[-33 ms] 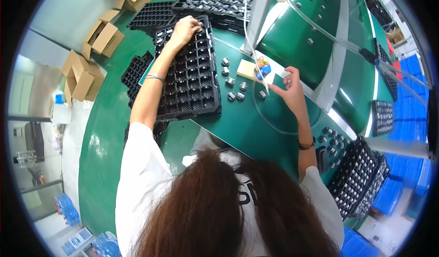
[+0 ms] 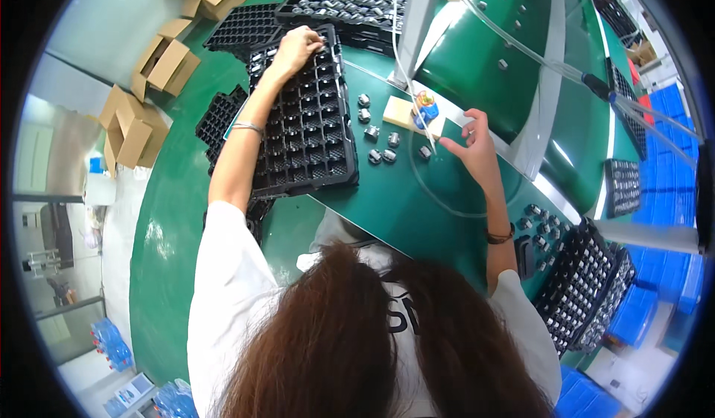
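Observation:
My left hand (image 2: pixel 299 49) is over the far end of a black compartment tray (image 2: pixel 302 176), its fingertips pressed together at a pocket. What they hold, if anything, is hidden. Over the green table my right hand (image 2: pixel 477 147) is held with thumb and fingers apart and nothing between them. Nearest to it lies a small silver-and-black metal part (image 2: pixel 424 151). Several similar parts (image 2: pixel 372 132) are scattered between the tray and that hand. A pale yellow block (image 2: pixel 398 110) lies beside a small blue, red and yellow object (image 2: pixel 424 110), with a thin clear tube in front.
Filled black trays (image 2: pixel 342 5) are stacked at the far side, and another filled tray stack (image 2: pixel 577 284) stands at the right beside loose parts (image 2: pixel 540 228). A grey metal post (image 2: pixel 421 27) rises behind the table. Cardboard boxes (image 2: pixel 136 131) sit on the floor at left.
The whole view has shifted very slightly. Both hands keep the same poses and places over the tray and table.

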`<action>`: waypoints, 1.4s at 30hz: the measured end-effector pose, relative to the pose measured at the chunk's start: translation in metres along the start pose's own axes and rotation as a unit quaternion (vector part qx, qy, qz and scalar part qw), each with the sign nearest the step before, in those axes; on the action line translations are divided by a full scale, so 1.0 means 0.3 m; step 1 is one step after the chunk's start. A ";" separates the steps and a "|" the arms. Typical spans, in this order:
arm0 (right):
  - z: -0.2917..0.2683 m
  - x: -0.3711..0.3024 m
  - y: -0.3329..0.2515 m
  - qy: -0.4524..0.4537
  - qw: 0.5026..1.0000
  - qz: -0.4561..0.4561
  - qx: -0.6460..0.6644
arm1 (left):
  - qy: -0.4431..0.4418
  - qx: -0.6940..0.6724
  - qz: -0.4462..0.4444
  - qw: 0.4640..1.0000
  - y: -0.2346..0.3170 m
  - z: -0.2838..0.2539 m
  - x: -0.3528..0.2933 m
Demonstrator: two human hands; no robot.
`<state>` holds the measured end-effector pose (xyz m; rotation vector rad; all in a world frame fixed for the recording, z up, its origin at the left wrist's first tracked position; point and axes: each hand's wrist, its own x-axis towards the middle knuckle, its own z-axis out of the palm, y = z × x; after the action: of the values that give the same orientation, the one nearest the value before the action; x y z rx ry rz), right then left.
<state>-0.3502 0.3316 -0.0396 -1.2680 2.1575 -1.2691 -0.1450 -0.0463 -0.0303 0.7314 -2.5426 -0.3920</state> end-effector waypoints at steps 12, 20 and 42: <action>0.159 0.088 -0.075 0.059 0.991 -0.118 0.009 | -0.128 -0.607 -0.207 0.756 0.295 -0.111 -0.196; 0.104 0.283 0.101 0.175 0.980 -0.093 0.024 | -0.176 -0.681 -0.246 0.667 0.549 -0.077 -0.394; -0.065 0.316 0.134 0.219 0.967 -0.018 0.131 | -0.055 -0.768 -0.315 0.555 0.749 0.101 -0.463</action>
<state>-0.4360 0.2722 -0.0485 -0.9914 2.1476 -1.9269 -0.1518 0.2193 -0.0181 0.6935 -0.9118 -2.4043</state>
